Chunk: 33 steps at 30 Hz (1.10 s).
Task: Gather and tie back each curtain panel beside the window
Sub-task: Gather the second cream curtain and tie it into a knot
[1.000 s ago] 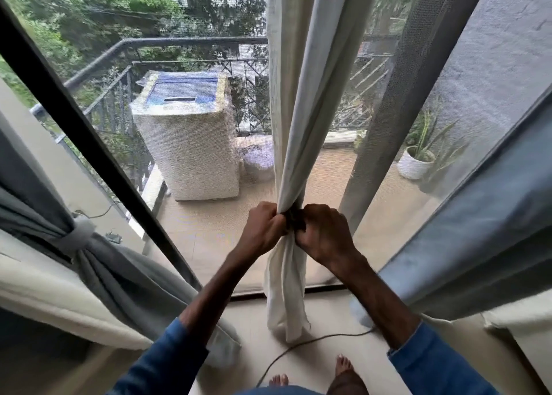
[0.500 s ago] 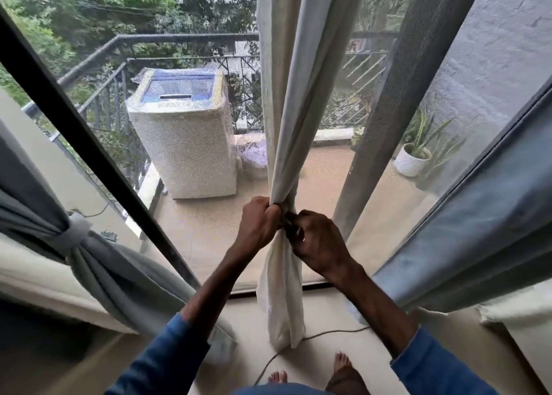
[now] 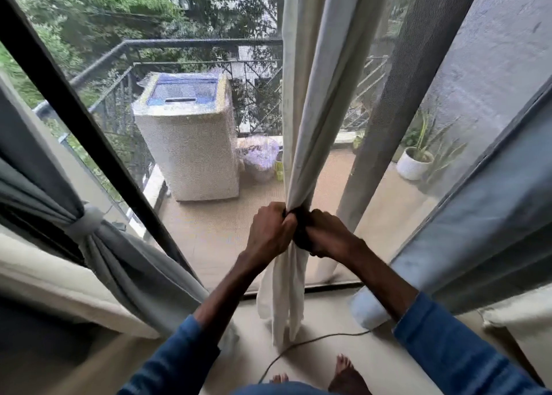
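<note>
A cream curtain panel [image 3: 310, 101] hangs gathered in front of the window's middle. A dark tie [image 3: 299, 224] wraps its bunched waist. My left hand [image 3: 268, 233] and my right hand [image 3: 327, 234] press against each other there, each closed on an end of the tie. Below them the panel's loose tail [image 3: 283, 299] drops to the floor. At the left a grey curtain panel [image 3: 125, 263] is held back by a pale tie [image 3: 85, 222]. A blue-grey panel [image 3: 484, 215] hangs loose at the right.
A black window frame bar [image 3: 77, 116] slants at the left. A cable [image 3: 298, 344] lies on the floor by my bare feet [image 3: 346, 373]. Outside on the balcony stand a washing machine [image 3: 191, 152], a basket [image 3: 260, 158] and a potted plant [image 3: 415, 161].
Both hands stayed at the curtain's waist, shifting slightly while working the dark tie. My right hand now presses closer against the left. The view has tilted a little.
</note>
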Each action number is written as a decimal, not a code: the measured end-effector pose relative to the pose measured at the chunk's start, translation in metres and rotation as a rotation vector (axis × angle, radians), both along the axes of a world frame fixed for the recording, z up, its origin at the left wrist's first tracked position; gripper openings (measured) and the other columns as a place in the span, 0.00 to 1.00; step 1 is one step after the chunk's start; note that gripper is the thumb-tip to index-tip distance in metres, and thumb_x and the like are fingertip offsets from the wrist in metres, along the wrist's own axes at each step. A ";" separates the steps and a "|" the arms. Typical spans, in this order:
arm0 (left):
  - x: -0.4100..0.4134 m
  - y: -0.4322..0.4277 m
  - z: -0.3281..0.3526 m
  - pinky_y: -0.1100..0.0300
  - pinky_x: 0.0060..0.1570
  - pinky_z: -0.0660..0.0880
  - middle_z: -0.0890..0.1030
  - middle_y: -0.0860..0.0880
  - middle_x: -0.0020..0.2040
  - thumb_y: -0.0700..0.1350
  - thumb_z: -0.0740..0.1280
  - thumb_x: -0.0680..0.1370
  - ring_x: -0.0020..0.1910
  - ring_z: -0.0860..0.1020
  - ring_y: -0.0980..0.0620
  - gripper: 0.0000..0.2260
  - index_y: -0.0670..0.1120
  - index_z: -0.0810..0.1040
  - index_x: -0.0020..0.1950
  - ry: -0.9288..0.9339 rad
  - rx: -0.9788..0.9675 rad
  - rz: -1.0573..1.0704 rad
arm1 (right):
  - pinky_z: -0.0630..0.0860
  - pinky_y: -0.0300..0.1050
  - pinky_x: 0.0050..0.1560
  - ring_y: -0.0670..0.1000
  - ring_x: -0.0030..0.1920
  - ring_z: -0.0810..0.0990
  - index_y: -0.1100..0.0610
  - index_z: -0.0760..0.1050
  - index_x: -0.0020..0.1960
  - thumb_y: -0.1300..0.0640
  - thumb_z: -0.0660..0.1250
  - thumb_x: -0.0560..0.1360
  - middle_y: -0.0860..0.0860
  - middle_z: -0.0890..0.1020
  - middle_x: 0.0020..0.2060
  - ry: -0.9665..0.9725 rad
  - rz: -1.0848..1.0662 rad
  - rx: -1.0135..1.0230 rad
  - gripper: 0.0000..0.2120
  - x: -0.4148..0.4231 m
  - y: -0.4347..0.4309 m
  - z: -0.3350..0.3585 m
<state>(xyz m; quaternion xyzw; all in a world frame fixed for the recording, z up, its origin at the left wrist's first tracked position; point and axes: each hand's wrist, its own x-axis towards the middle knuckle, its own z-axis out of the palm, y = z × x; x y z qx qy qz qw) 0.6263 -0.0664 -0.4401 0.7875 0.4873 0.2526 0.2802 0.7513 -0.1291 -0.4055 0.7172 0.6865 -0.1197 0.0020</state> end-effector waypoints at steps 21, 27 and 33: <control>0.008 -0.003 -0.010 0.52 0.43 0.78 0.85 0.54 0.44 0.64 0.62 0.76 0.44 0.83 0.48 0.16 0.52 0.79 0.42 0.106 0.099 -0.034 | 0.78 0.52 0.51 0.60 0.54 0.83 0.48 0.78 0.64 0.44 0.68 0.76 0.54 0.84 0.54 0.003 -0.103 0.209 0.18 0.034 -0.015 -0.024; -0.002 -0.007 -0.013 0.52 0.40 0.77 0.83 0.52 0.40 0.76 0.52 0.74 0.42 0.81 0.43 0.32 0.50 0.79 0.39 0.261 0.187 0.060 | 0.81 0.47 0.46 0.46 0.39 0.84 0.42 0.76 0.67 0.56 0.75 0.71 0.45 0.83 0.48 0.418 -0.122 0.411 0.26 0.051 -0.037 -0.039; 0.011 -0.031 -0.019 0.49 0.38 0.77 0.83 0.46 0.39 0.64 0.50 0.80 0.41 0.80 0.37 0.26 0.47 0.78 0.41 0.312 0.175 0.078 | 0.79 0.36 0.44 0.43 0.34 0.82 0.55 0.80 0.64 0.66 0.76 0.71 0.47 0.85 0.49 0.577 -0.257 0.601 0.22 0.069 -0.060 -0.039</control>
